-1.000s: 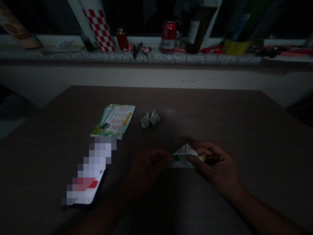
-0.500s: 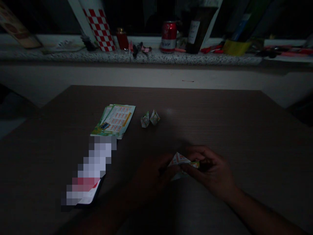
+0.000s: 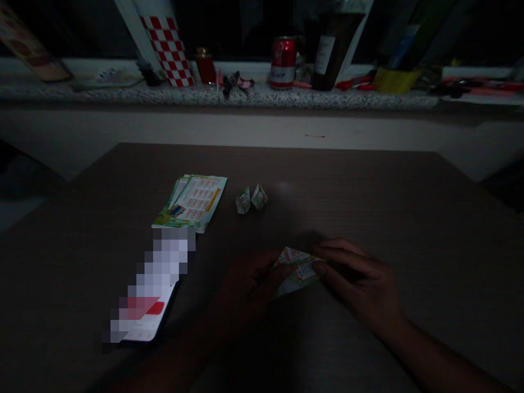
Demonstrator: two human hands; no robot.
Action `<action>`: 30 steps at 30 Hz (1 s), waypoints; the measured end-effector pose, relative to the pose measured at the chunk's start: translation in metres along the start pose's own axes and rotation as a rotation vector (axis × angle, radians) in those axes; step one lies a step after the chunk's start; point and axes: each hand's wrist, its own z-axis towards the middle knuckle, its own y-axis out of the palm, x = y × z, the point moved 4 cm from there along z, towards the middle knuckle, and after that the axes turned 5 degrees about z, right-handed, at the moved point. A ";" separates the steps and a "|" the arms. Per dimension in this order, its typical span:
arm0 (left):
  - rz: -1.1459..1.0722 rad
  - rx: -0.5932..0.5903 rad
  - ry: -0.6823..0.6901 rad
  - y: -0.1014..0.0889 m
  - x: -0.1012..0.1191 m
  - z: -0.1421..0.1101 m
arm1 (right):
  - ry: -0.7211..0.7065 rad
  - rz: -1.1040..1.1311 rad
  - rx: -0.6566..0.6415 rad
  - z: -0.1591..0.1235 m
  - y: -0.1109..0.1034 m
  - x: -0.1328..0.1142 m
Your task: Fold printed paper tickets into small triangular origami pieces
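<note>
Between my hands is a small folded paper (image 3: 301, 275), printed in green, white and orange, with a pointed corner at its upper left. My left hand (image 3: 249, 289), in deep shadow, pinches its left side with the thumb on top. The thumb and fingers of my right hand (image 3: 364, 275) close on its right corner. Beyond my hands, two small folded paper pieces (image 3: 251, 199) stand side by side on the table. Left of them lies a stack of printed paper cards (image 3: 196, 202).
A lit phone (image 3: 143, 327), partly pixelated, lies on the dark wooden table (image 3: 347, 185) near my left forearm. The granite windowsill (image 3: 254, 98) behind holds a red can (image 3: 283, 63), a checkered red and white tube (image 3: 167, 52), a dark cup (image 3: 333, 52) and other small items.
The paper's point has shifted left and the sheet has tilted, its right side now folded over. Both hands moved slightly with it. The cards and folded pieces stayed put.
</note>
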 end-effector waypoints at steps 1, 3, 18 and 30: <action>-0.001 -0.002 0.007 0.000 0.000 0.000 | 0.004 0.004 -0.004 0.000 0.000 0.000; -0.014 -0.004 0.023 0.001 0.001 0.000 | 0.021 0.024 -0.023 0.000 0.002 0.000; -0.122 -0.082 -0.009 0.007 -0.010 -0.001 | 0.244 0.061 -0.214 -0.008 0.008 0.005; -0.339 -0.143 -0.002 0.011 -0.010 0.001 | 0.186 0.032 -0.243 -0.010 0.007 0.007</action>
